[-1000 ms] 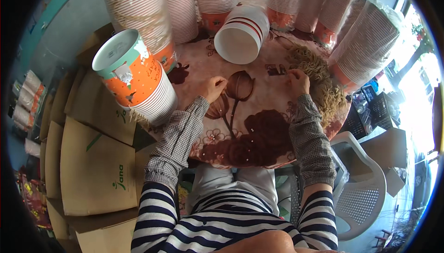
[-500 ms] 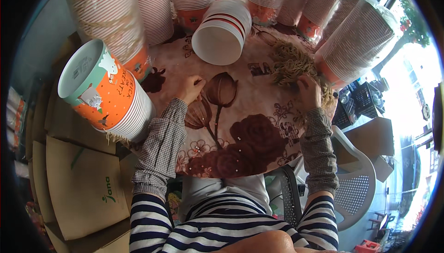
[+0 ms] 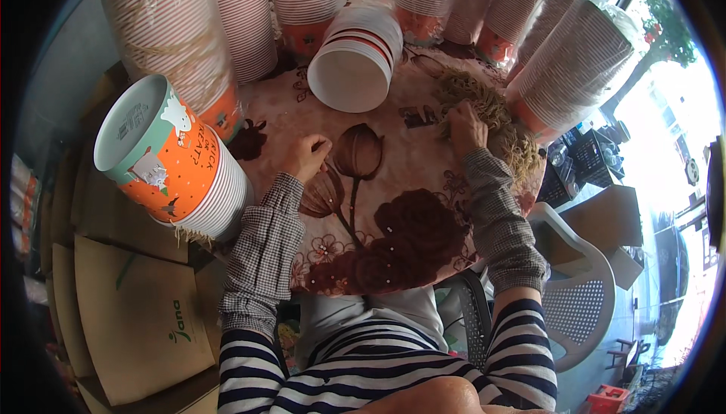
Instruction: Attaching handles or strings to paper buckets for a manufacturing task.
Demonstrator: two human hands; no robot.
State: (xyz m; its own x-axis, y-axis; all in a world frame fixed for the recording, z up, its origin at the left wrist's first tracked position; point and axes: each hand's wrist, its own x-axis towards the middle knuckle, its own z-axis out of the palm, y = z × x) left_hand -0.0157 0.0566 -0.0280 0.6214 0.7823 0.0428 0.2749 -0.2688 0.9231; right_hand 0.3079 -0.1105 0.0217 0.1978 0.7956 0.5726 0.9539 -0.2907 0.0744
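On the bench (image 3: 427, 161), the right hand (image 3: 468, 128) touches the tan twine pile (image 3: 499, 120) at two o'clock, grip unclear, apparently separating strands, next calling for a light pinch; the left hand (image 3: 304, 158), fingertips pinched narrow, sits at ten.

straw (image 3: 502, 117) | tan, thin, crinkled strands | loosely tangled, ends splayed | lying in a long, uneven heap | on tabletop (image 3: 423, 161), upper right of frame, slanting down rightward to the edge
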